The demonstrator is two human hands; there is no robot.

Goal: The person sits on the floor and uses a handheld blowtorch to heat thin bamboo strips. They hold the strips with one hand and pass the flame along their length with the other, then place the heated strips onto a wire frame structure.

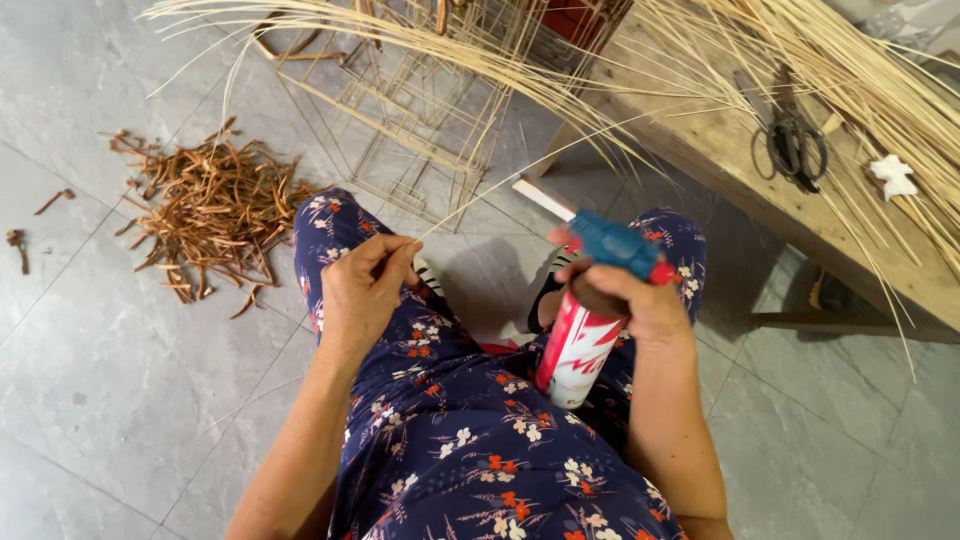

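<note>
L hand pinches the end of a thin pale reed strand btwn thumb & fingertips, just above the lap in floral trousers. R hand is wrapped tight round a red-and-white canister w/ blue torch head — held upright over the right thigh. Scissors lie on the wooden bench among reed bundles; brown bark scraps sit on the tile floor — well apart, left.
</note>
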